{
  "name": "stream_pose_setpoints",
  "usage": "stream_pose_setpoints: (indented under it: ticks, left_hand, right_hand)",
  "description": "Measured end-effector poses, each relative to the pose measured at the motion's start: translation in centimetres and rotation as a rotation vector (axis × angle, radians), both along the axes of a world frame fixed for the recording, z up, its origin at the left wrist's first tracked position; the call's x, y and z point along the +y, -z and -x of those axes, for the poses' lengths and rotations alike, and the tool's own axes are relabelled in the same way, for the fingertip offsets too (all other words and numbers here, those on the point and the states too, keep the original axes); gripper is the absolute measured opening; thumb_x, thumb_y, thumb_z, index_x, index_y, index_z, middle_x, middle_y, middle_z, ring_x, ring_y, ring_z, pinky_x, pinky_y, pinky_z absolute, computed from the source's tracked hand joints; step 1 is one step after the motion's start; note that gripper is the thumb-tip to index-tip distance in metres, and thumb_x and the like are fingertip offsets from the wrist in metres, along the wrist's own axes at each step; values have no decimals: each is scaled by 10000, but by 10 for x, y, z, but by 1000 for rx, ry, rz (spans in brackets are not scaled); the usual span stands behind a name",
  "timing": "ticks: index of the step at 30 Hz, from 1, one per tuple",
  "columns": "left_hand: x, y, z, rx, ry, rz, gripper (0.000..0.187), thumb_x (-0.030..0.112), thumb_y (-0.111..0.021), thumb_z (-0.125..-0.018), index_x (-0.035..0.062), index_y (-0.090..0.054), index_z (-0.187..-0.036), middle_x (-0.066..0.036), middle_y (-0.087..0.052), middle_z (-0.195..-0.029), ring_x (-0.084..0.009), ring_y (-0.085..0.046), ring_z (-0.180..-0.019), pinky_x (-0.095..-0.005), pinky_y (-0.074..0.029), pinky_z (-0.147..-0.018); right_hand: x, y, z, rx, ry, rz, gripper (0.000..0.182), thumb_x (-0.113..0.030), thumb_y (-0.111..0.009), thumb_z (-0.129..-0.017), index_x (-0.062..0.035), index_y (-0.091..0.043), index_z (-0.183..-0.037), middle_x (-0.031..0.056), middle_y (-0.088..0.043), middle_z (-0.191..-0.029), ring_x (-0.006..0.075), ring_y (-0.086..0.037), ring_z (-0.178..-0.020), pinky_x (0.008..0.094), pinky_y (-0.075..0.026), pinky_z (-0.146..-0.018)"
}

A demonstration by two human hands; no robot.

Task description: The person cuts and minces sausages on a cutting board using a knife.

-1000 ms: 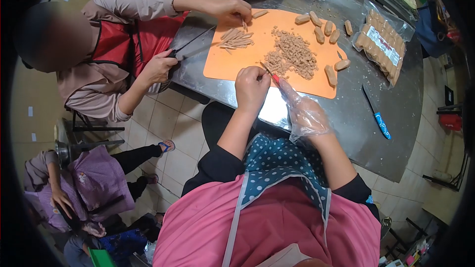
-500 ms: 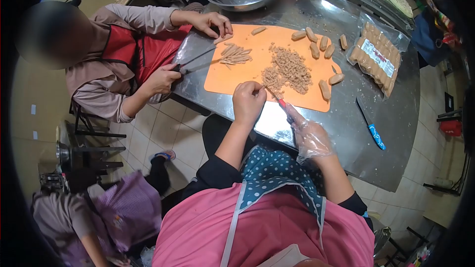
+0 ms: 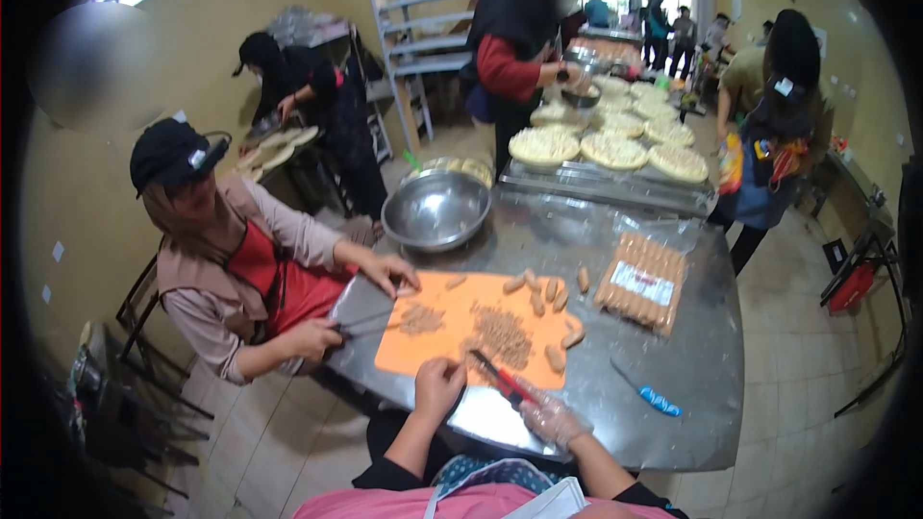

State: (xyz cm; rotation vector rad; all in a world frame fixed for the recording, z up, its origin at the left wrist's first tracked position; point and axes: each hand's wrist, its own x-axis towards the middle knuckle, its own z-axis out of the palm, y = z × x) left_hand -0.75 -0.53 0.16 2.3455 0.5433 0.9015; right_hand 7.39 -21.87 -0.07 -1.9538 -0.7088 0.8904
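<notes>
My right hand [image 3: 555, 417], in a clear plastic glove, is closed on a knife [image 3: 504, 381] with a red handle. Its dark blade points up and left over the near edge of the orange cutting board [image 3: 396, 350]. Bare and curled, my left hand [image 3: 439, 388] rests at that edge, left of the blade; what its fingers hold, if anything, is hidden. Chopped sausage [image 3: 502, 334] lies in a heap beyond the blade. Thin sausage strips [image 3: 421, 318] lie to its left, and several sausage pieces [image 3: 555, 358] lie along the board's right side.
A co-worker [image 3: 252, 259] at the left holds another knife [image 3: 363, 324] at the board. A steel bowl [image 3: 436, 210] stands beyond it. On the right are packed sausages [image 3: 642, 283] and a blue-handled knife [image 3: 659, 401]. Topped dough rounds [image 3: 613, 150] sit on trays at the back, near other people.
The view has tilted up, so the room behind the table now shows and the board appears lower. The red-handled knife's blade now shows more clearly, and my right hand still holds it.
</notes>
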Motion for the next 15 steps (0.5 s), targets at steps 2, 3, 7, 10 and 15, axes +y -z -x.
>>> stream_pose_setpoints:
  ticks: [2, 3, 7, 10, 15]
  left_hand:
    - [-2, -1, 0, -7, -9, 43, 172, 162, -657, -704, 3, -610, -660, -138, -591, -634, -299, -573, -634, -390, -452, -606]
    - [-2, 1, 0, -7, -17, 19, 173, 163, -665, -699, 0, -615, -675, -135, -594, -633, -281, -580, -620, -368, -458, -593]
    - [-6, -3, -1, 1, -34, 7, 166, 157, -651, -700, 4, -600, -661, -131, -590, -627, -290, -569, -621, -382, -452, -602]
    - [-4, 2, -2, -8, -39, -5, 162, 156, -651, -695, 4, -595, -675, -131, -588, -624, -289, -568, -620, -379, -452, -602]
    - [-6, 4, -4, 13, -54, -15, 169, 161, -652, -693, 3, -593, -687, -133, -589, -626, -288, -568, -619, -380, -452, -601]
  right_hand:
    - [0, 6, -1, -9, -24, -196, 478, -151, -482, -916, -223, -364, -1374, -46, -524, -802, 46, -427, -620, 194, -419, -572]
    - [-1, -5, -1, 57, -40, -98, 497, -259, -476, -894, -332, -333, -1364, 194, -597, -1081, 310, -566, -1040, 350, -429, -897]
    - [1, 2, -1, 90, -47, -147, 475, -279, -473, -905, -323, -345, -1360, 185, -601, -1073, 295, -571, -1028, 350, -429, -900]
    - [-1, -9, 0, 99, -75, -183, 476, -285, -470, -907, -309, -340, -1364, 184, -601, -1070, 300, -573, -1021, 360, -433, -894]
    - [0, -16, -2, -75, -136, -152, 502, -261, -477, -908, -226, -317, -1382, 166, -618, -947, 265, -600, -882, 345, -465, -797]
